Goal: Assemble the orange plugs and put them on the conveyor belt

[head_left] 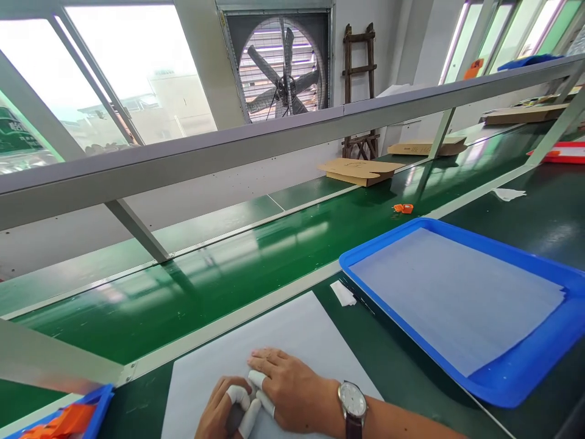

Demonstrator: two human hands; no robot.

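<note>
My left hand is curled low over a white paper sheet, its thumb and index finger in white finger covers. My right hand, with a wristwatch on the wrist, reaches in from the right and meets it. White covers also wrap the right thumb and index finger, which are bent in against the left hand's fingertips. The other right fingers lie together, pointing left. Whatever the fingertips pinch is hidden between the two hands.
A blue tray lined with white paper stands right. Another blue tray holds orange parts at lower left. Beyond runs a green conveyor belt under a metal rail, with a small orange part and cardboard boxes.
</note>
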